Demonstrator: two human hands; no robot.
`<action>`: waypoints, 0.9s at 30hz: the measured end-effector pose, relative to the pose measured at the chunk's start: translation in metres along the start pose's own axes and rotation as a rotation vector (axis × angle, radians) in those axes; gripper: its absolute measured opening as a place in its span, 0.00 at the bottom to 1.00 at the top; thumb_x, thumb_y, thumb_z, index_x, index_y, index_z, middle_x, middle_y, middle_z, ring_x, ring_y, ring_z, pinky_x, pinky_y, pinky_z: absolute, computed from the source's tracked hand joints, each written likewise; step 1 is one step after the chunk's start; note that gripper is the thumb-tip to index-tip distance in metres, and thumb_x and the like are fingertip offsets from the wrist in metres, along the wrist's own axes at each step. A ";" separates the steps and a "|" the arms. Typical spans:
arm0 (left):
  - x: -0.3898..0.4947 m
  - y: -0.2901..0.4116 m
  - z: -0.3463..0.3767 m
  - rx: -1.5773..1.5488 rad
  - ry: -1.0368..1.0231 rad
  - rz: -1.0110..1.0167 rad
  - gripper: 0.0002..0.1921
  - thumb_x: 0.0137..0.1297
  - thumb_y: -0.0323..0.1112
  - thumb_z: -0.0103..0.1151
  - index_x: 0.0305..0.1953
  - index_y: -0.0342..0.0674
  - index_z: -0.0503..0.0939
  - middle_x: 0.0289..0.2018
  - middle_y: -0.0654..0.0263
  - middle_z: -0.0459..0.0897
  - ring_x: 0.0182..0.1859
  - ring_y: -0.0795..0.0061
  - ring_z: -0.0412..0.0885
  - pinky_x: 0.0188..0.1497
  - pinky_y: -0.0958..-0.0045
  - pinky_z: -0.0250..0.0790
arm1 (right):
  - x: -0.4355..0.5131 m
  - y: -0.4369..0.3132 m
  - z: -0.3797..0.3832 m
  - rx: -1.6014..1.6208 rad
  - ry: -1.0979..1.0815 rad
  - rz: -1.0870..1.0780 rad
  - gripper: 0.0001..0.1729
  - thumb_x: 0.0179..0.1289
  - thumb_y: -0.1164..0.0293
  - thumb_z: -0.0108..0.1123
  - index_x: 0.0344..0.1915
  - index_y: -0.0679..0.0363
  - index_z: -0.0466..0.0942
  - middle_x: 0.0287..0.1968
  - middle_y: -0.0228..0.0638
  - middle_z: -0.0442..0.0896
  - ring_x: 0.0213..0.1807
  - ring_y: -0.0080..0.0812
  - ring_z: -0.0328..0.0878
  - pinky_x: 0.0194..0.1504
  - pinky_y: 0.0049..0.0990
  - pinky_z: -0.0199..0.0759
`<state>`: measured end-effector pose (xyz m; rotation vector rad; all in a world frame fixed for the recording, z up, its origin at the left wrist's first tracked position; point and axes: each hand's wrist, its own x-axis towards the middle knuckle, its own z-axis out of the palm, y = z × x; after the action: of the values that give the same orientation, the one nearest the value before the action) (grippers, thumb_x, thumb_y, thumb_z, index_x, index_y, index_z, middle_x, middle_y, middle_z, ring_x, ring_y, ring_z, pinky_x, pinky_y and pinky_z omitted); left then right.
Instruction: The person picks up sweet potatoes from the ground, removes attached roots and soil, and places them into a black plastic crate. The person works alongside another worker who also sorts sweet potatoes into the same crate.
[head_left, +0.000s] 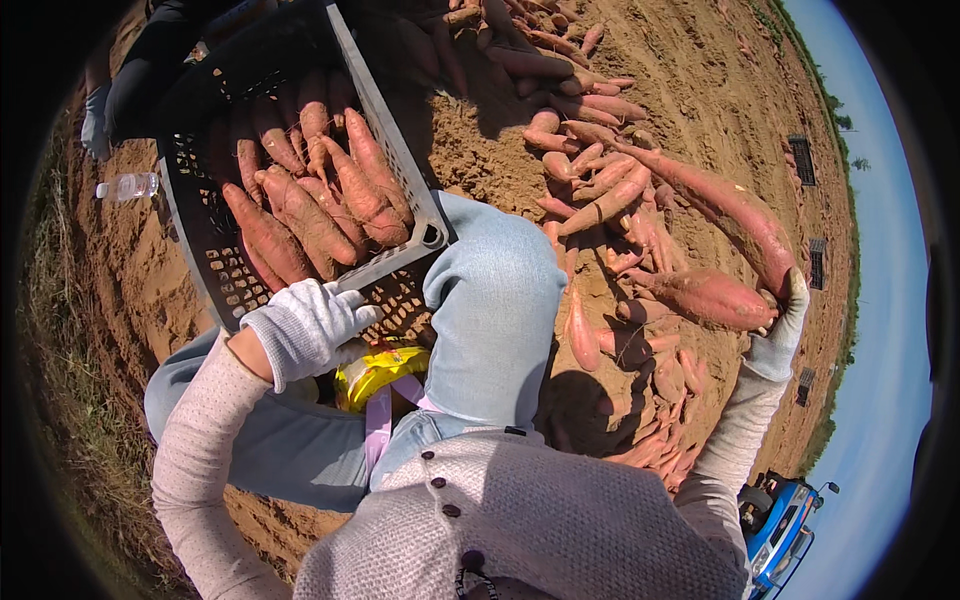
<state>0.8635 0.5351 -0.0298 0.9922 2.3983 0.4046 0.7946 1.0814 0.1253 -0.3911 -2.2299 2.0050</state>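
My right hand (784, 319), in a white knit glove, grips two reddish sweet potatoes by their ends. One is a long curved sweet potato (739, 206); below it is a shorter, plump one (709, 298). Both point leftward over a heap of soil-dusted sweet potatoes (611, 195) on the ground. My left hand (311, 326), gloved in white too, is at the near rim of a black plastic crate (382, 264), fingers apart and nothing visible in them. Inside the crate lie several large sweet potatoes (307, 214) side by side, its far part in shadow.
My denim-clad knee (495, 300) rises between crate and heap. A yellow package (379, 375) lies by my lap. Left of the crate are a plastic bottle (127, 186) and another person's gloved hand (95, 124). Farther off stand crates (802, 160) and a blue truck (780, 532).
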 end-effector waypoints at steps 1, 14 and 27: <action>-0.002 0.001 -0.004 0.003 0.035 -0.035 0.24 0.63 0.47 0.61 0.56 0.42 0.77 0.41 0.58 0.80 0.43 0.58 0.81 0.43 0.59 0.75 | 0.008 -0.010 0.015 0.025 0.035 -0.049 0.18 0.68 0.52 0.62 0.46 0.53 0.81 0.30 0.24 0.80 0.22 0.16 0.71 0.21 0.15 0.62; -0.016 -0.022 -0.054 -0.028 1.203 -0.228 0.36 0.62 0.48 0.65 0.67 0.39 0.65 0.61 0.49 0.70 0.61 0.50 0.72 0.63 0.57 0.67 | 0.017 -0.064 0.289 0.291 -0.378 -0.189 0.29 0.63 0.49 0.65 0.54 0.60 0.79 0.44 0.37 0.86 0.41 0.29 0.85 0.41 0.27 0.80; -0.117 -0.028 -0.079 -0.403 1.206 -0.394 0.45 0.46 0.40 0.79 0.66 0.43 0.66 0.54 0.55 0.80 0.57 0.61 0.81 0.61 0.65 0.73 | -0.074 -0.041 0.432 0.095 -1.282 0.045 0.31 0.64 0.53 0.64 0.54 0.70 0.78 0.42 0.32 0.84 0.40 0.18 0.79 0.42 0.20 0.76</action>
<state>0.8743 0.4255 0.0629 -0.0178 3.1636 1.5889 0.7495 0.6438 0.1214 1.2104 -2.5647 2.7742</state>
